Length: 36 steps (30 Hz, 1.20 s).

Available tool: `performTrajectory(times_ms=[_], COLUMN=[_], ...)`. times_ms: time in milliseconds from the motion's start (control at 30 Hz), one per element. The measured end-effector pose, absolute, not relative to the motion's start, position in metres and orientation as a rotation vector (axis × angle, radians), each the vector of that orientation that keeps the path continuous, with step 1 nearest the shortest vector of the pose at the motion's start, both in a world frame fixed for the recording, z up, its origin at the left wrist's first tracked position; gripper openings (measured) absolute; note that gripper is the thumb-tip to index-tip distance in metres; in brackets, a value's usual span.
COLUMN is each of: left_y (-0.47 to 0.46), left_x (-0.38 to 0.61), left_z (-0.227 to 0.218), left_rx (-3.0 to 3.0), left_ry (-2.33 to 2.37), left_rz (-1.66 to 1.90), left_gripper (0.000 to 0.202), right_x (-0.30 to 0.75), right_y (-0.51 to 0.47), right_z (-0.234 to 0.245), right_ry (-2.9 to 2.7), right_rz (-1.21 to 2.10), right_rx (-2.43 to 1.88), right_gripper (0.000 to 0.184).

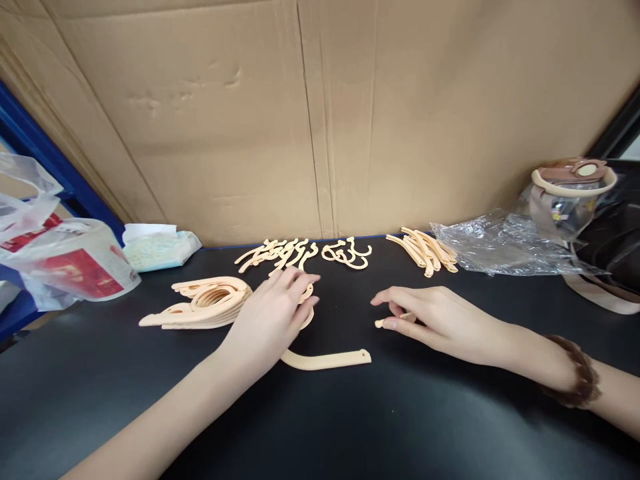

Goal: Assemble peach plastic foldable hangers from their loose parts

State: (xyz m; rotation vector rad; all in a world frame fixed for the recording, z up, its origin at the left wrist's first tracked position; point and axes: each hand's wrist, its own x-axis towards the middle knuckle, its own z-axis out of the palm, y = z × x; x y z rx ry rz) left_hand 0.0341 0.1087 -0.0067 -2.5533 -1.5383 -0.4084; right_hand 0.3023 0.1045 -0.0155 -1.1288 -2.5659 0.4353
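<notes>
Curved beige strip [327, 362], one: lay left-to-right.
My left hand [274, 308], nearer, covered its left end (grip: I couldn't tell); my right hand [437, 317], off its right end, pinched a small beige piece [379, 324].

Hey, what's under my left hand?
A long cream strip comes out from beneath your left hand, its holed end pointing right. Curved cream parts also peek out by the fingertips. Your hand covers the rest, so whether they join the strip can't be seen.

Bare forearms [185, 400], fuzzy brown scalloped band [585, 373] around right wrist [537, 363]
</notes>
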Motion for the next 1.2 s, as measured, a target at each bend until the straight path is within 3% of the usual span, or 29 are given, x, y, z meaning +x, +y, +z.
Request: performTrajectory(times_ms=[100,200,267,367,500,700,1200], left_y=[0.097,0.087,0.083,0.082,0.084,0.084,0.081], left_x=[0.044,0.054,0.059,0.064,0.066,0.064,0.066], left_z=[-0.004,-0.007,-0.011,-0.019,-0.023,-0.024,-0.024], left_rx=[-2.86,-3.079,-3.131,-3.154,-3.128,-3.152,-3.336], left_ry=[-1.353,-1.222,-1.186,-1.186,-1.258,-1.54,-1.568], left_rz=[-0.562,-0.452,-0.392,-0.378,-0.46,-0.659,-0.695], left_gripper=[0.031,0.037,0.029,0.012,0.006,0.009,0.014], right_x=[0.302,0.301,0.301,0.3,0.298,0.293,0.288], right_y=[0.104,0.105,0.107,0.111,0.111,0.099,0.097], right_z=[-0.014,-0.015,-0.017,-0.022,-0.026,-0.02,-0.021], right_ry=[-2.451,-2.338,-2.315,-2.311,-2.215,-2.101,-1.904], right_rz=[0.698,0.947,1.06,1.156,1.283,1.419,1.879], right_rx=[-1.112,-1.106,-1.101,-1.051,-0.984,-0.962,-0.853], right_gripper=[0.034,0.032,0.033,0.029,0.025,0.042,0.042])
